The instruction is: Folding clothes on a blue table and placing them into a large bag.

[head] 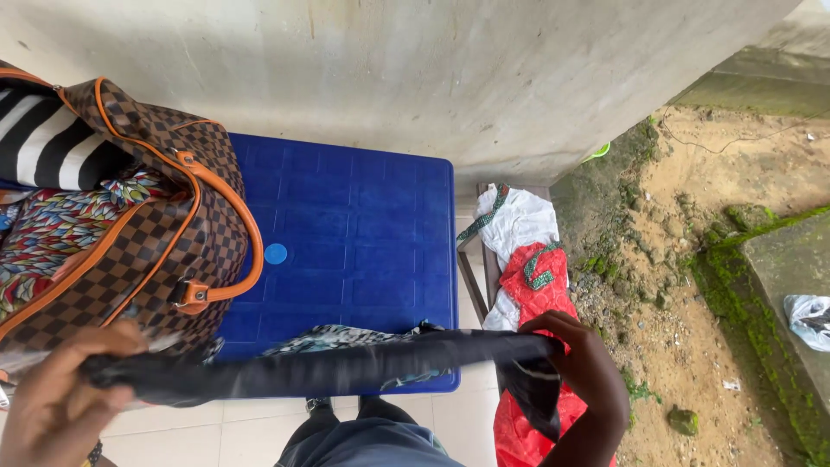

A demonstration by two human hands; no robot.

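A dark cloth (pixel 346 367) is stretched flat between both hands, low in the head view, above the near edge of a blue plastic table (pixel 354 225). My left hand (pixel 56 402) grips its left end beside a brown checkered bag (pixel 164 242) with orange trim. My right hand (pixel 584 359) pinches the right end, and the loose rest of the cloth hangs down below it. A patterned teal and white fabric (pixel 333 337) lies on the table just behind the cloth.
The open bag holds striped black and white cloth (pixel 52 147) and colourful printed fabric (pixel 60 229). Red and white garments (pixel 527 259) lie on a bench right of the table. A concrete wall (pixel 432 78) stands behind; mossy ground (pixel 692 285) is at the right.
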